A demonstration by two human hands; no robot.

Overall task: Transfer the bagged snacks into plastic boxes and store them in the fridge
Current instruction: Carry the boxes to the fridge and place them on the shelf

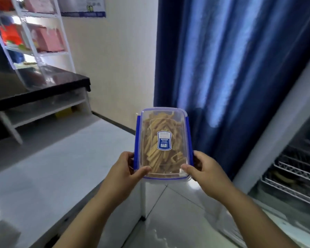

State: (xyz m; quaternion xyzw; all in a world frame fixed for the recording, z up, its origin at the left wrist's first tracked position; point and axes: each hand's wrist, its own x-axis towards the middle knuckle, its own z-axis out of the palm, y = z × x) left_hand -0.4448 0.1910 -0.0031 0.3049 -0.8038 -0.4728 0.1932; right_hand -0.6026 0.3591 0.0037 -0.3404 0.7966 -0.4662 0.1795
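Plastic box [159, 109]: clear with blue clips and the lid on, held in the air between the white counter [43, 167] and the fridge [276, 140], in front of the blue curtain [231, 59].
Snacks [155, 154]: yellow sticks inside the box, filling most of it.
Left hand [127, 167]: grasps the near left corner, thumb on the lid, fingers curled round the side.
Right hand [206, 169]: grasps the near right corner in the same way.
Step in hand: probably carrying the box to the fridge, whose wire shelves [293, 170] show at the right.
Doing it well: hold the 2 hands level so the sticks do not slide to 1 end. Turn right, lead with the far end onto a shelf and slide the box in flat. Let go only once the base rests fully on the wires.
Watch: the side clips look closed, but blur makes this uncertain. The shelves seem to hold items too blurred to name, so choose a bare stretch.
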